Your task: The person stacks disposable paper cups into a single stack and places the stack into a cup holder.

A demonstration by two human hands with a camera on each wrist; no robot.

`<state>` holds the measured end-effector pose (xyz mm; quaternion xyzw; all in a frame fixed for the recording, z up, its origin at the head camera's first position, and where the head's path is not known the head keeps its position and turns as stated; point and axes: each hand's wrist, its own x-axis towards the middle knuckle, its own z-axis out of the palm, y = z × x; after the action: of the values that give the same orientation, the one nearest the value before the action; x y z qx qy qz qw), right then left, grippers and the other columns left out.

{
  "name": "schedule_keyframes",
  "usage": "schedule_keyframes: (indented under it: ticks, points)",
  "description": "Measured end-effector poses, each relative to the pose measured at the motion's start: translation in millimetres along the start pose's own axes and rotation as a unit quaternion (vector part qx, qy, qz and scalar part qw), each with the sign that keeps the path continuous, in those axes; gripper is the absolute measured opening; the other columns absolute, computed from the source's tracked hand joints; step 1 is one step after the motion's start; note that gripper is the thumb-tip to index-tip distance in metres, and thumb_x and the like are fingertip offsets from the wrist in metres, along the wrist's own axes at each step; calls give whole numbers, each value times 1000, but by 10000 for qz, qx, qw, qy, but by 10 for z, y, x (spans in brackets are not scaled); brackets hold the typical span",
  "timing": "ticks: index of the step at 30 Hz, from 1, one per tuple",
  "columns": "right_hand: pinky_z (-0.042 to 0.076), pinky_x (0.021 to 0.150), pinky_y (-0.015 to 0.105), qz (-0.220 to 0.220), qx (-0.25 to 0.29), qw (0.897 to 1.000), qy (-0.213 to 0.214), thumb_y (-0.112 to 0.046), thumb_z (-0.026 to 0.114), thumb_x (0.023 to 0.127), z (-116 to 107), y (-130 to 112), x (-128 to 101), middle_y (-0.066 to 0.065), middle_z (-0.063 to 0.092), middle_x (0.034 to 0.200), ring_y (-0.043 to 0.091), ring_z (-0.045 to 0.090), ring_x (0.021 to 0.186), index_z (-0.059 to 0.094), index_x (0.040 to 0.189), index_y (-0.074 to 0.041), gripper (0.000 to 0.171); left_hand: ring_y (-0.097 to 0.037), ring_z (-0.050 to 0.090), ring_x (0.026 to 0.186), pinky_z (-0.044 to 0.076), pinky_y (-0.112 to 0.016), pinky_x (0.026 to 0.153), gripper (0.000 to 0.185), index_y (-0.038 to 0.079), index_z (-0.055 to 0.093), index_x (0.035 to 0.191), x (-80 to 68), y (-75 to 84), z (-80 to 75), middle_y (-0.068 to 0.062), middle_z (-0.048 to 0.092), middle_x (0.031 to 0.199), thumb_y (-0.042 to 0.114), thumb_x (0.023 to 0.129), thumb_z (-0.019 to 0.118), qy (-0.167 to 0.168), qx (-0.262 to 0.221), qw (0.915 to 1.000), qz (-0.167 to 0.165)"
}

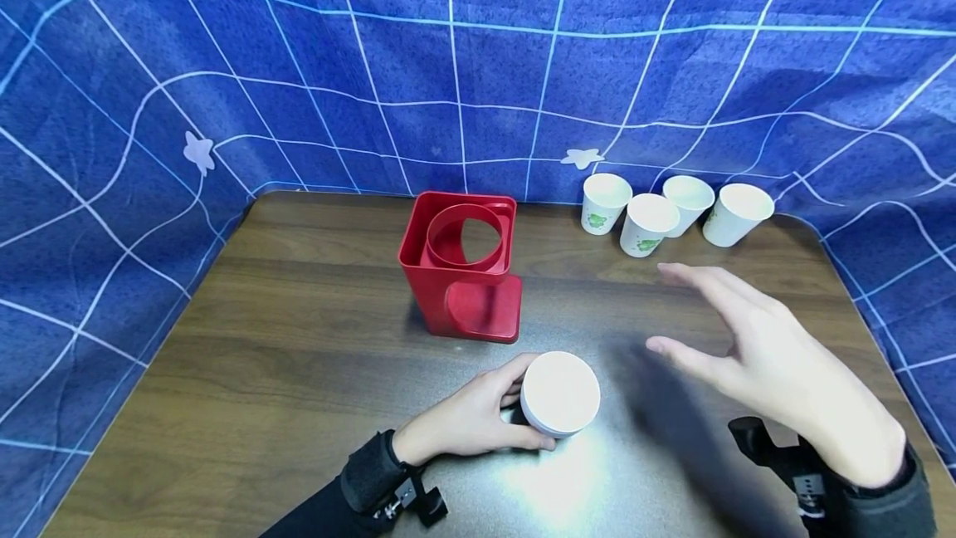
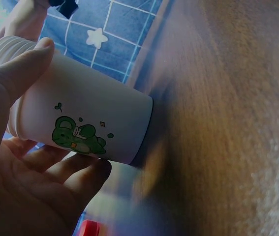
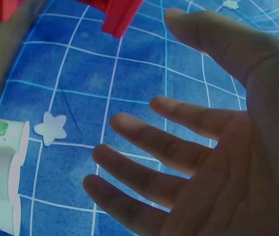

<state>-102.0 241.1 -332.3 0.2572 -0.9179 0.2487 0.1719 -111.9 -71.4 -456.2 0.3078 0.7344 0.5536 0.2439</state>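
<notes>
My left hand (image 1: 474, 420) grips a stack of white paper cups (image 1: 560, 393), thumb on one side and fingers on the other. Several nested rims show at the top of the stack in the left wrist view, and a green cartoon animal is printed on the outer cup (image 2: 100, 103). Its base is at or close to the tabletop. To the right, my right hand (image 1: 769, 355) hovers over the table with thumb and fingers spread, holding nothing. Beyond the stack stands a red holder (image 1: 435, 293) with a round ring at its top and a flat foot.
At the back right, several white paper cups (image 1: 648, 225) stand close together near the table's rear edge. A blue cloth (image 1: 493, 65) with white grid lines and star shapes hangs behind the wooden table (image 1: 299, 297).
</notes>
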Motion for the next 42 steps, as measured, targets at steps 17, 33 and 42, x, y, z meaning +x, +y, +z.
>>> schedule_keyframes:
  ticks: [17, 33, 42]
  points:
    - [29, 96, 2, 841, 107, 9933, 789, -20, 94, 71, -1, 235, 94, 15, 60, 139, 29, 56, 118, 49, 152, -18, 93, -8, 56, 134, 46, -21, 111, 85, 28, 42, 151, -8, 14, -7, 4, 55, 147, 22, 81, 90, -16, 23, 10000, -25]
    - [30, 91, 5, 1883, 493, 9743, 1131, -23, 91, 76, 199, 683, 152, 20, 52, 150, 37, 54, 123, 42, 157, -15, 95, -8, 56, 134, 45, -22, 112, 85, 28, 41, 152, -7, 8, -2, 4, 54, 147, 21, 82, 90, -32, -40, 10000, 2]
    - [36, 105, 20, 2296, 534, 9628, 1321, -24, 87, 81, 230, 981, 134, 19, 42, 158, 43, 46, 136, 33, 161, -17, 97, -7, 57, 133, 46, -22, 112, 84, 29, 43, 149, -5, 10, -1, 4, 57, 145, 19, 80, 90, 12, -11, 10000, -91]
